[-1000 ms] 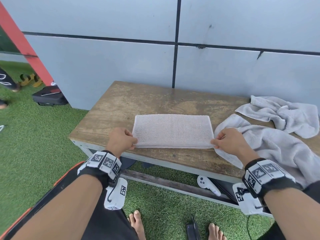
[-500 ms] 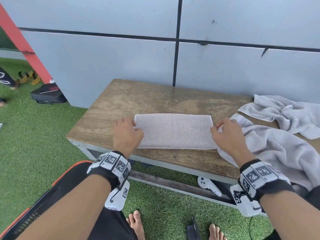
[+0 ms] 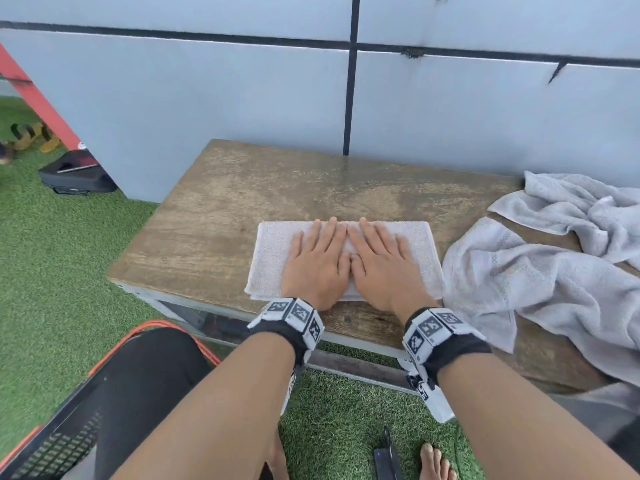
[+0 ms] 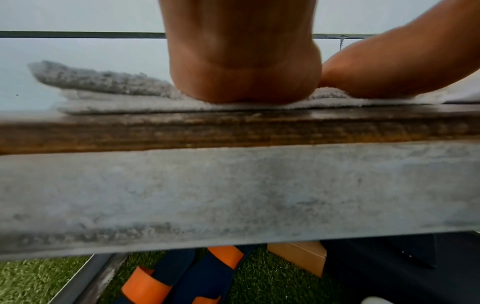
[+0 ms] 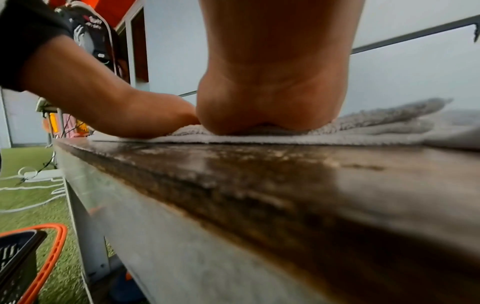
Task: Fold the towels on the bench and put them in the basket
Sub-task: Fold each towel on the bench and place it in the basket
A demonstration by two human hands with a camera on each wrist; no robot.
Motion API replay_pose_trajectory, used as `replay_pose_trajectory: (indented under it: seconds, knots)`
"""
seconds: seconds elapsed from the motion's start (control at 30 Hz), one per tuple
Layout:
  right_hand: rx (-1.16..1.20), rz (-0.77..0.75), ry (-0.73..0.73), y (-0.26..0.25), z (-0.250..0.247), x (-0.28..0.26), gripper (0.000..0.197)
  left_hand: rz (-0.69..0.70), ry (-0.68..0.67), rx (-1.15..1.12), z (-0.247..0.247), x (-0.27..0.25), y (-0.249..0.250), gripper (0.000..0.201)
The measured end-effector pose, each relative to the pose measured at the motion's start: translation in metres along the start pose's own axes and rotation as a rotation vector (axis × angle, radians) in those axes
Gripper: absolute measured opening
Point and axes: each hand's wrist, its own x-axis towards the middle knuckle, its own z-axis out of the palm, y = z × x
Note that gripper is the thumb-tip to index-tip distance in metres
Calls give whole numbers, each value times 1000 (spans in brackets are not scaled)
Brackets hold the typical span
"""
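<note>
A folded pale towel [image 3: 273, 244] lies near the front edge of the wooden bench [image 3: 242, 188]. My left hand [image 3: 317, 258] and right hand [image 3: 381, 261] lie flat on it side by side, fingers straight, pressing it down. In the left wrist view the heel of my left hand [image 4: 244, 82] sits on the folded towel [image 4: 103, 82]. The right wrist view shows the right hand [image 5: 270, 107] pressing the same towel [image 5: 376, 123]. Two loose grey towels [image 3: 540, 282] [image 3: 588, 209] lie crumpled on the bench's right side. A dark basket with an orange rim [image 3: 145, 332] stands at my lower left.
A grey panelled wall [image 3: 242, 98] backs the bench. Green artificial turf [image 3: 52, 271] covers the ground. A black case [image 3: 76, 174] lies on the turf at the left. My bare feet [image 3: 436, 462] and a dark device [image 3: 386, 459] are below the bench front.
Both hands let go of the towel's near corners, moved inward from its ends and now lie flat together on its middle.
</note>
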Motion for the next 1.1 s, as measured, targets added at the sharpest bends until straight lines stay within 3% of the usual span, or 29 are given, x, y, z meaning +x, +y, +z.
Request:
replay_pose_trajectory:
  seconds: [0.07,0.23,1.1]
  knots:
    - [15,15,3,-1,0,1,58,-5,7,-23,0,1,0,75]
    - [39,60,33,0,0,-1,58,-8,44,-70,1,0,-1,59]
    - [-21,177,91,28,1,-15,79,-118,44,-82,-1,-14,-40,67]
